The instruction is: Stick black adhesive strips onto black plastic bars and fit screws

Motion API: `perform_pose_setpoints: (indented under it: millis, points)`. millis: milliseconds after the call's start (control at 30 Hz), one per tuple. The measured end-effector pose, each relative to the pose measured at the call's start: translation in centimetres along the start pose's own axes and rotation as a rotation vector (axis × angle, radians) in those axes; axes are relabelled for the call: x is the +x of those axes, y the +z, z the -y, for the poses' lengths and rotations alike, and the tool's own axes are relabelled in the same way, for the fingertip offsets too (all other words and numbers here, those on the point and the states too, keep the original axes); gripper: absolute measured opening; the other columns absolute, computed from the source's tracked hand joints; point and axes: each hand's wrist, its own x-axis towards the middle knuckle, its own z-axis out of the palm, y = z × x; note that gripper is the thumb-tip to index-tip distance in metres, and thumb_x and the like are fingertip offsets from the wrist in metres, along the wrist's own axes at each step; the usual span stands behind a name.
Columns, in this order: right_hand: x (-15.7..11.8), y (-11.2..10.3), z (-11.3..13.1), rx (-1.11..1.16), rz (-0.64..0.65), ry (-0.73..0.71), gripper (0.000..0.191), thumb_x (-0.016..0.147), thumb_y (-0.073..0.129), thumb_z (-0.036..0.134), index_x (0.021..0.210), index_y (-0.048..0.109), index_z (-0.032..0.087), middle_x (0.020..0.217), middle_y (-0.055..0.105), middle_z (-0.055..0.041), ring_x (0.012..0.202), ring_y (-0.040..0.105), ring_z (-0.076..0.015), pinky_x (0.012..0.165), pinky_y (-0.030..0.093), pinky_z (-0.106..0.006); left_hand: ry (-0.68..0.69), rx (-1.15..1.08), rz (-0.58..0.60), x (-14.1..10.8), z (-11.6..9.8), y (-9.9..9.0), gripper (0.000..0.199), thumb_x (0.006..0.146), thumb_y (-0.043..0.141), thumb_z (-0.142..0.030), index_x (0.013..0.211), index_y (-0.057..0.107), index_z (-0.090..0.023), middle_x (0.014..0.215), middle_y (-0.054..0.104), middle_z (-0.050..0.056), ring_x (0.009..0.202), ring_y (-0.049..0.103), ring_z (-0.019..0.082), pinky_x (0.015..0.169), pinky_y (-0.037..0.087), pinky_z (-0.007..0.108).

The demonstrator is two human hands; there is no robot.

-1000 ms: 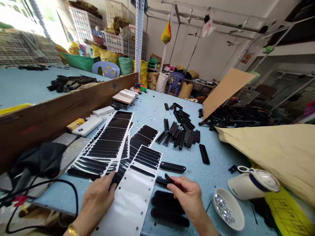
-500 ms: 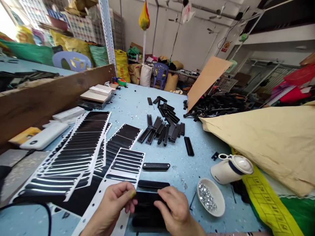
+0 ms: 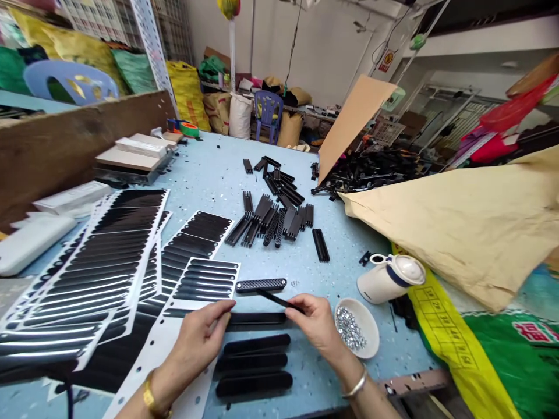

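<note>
A thin black strip (image 3: 274,298) slants up and left from my right hand (image 3: 312,319), pinched between thumb and fingers. My left hand (image 3: 204,326) has its thumb and forefinger closed at the left end of a smooth black bar (image 3: 258,319). The bar's right end comes close to my right fingertips. Below it, several smooth black bars (image 3: 254,384) lie side by side. Just above is a black bar with a honeycomb face (image 3: 261,285) and a screw at each end. A white sheet of black strips (image 3: 207,279) extends under my left hand.
More sheets of black strips (image 3: 94,262) overlap at left. Loose black parts (image 3: 273,218) are heaped mid-table. At right stand a white bowl of small metal pieces (image 3: 370,331), a lidded white mug (image 3: 386,280) and brown paper (image 3: 458,215). A wooden board (image 3: 65,137) edges the left.
My right hand has moved up, lifting a thin black strip. My left hand stays at the bars' left side. The view has shifted, and more of the lower bars shows.
</note>
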Motion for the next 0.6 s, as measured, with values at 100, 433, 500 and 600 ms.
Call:
perform_pose_setpoints:
  millis: [100, 433, 500, 600]
  points:
    - [-0.9, 1.1, -1.1, -0.056, 0.074, 0.016, 0.008, 0.068, 0.073, 0.022, 0.074, 0.074, 0.016, 0.067, 0.073, -0.0026, 0.062, 0.066, -0.0176, 0.059, 0.053, -0.027, 0.033, 0.032, 0.056, -0.4, 0.4, 0.8, 0.027, 0.08, 0.056, -0.036, 0.089, 0.077, -0.023, 0.089, 0.078, 0.006, 0.08, 0.073, 0.024, 0.06, 0.057, 0.025]
    - [3.2, 0.1, 0.5, -0.18, -0.062, -0.222, 0.015, 0.07, 0.073, 0.021, 0.085, 0.076, 0.019, 0.091, 0.076, -0.0089, 0.085, 0.072, -0.0238, 0.081, 0.056, -0.038, 0.048, 0.142, 0.071, 2.7, 1.1, 0.7, 0.035, 0.079, 0.055, -0.031, 0.108, 0.069, -0.017, 0.097, 0.076, 0.008, 0.084, 0.071, 0.024, 0.077, 0.055, 0.032]
    - [5.0, 0.7, 0.4, -0.197, -0.05, -0.258, 0.014, 0.069, 0.074, 0.02, 0.083, 0.076, 0.019, 0.095, 0.076, -0.0106, 0.091, 0.071, -0.0255, 0.086, 0.055, -0.041, 0.065, 0.19, 0.071, 4.2, 1.3, 1.2, 0.041, 0.076, 0.055, -0.026, 0.114, 0.066, -0.016, 0.1, 0.074, 0.009, 0.086, 0.069, 0.024, 0.078, 0.053, 0.033]
    - [6.0, 1.6, -0.3, -0.22, 0.008, -0.246, 0.015, 0.066, 0.075, 0.017, 0.081, 0.077, 0.019, 0.091, 0.077, -0.011, 0.085, 0.073, -0.0266, 0.081, 0.057, -0.042, 0.074, 0.209, 0.113, 5.3, 1.5, 1.8, 0.033, 0.071, 0.056, -0.02, 0.101, 0.07, -0.018, 0.083, 0.074, 0.005, 0.073, 0.067, 0.022, 0.07, 0.051, 0.031]
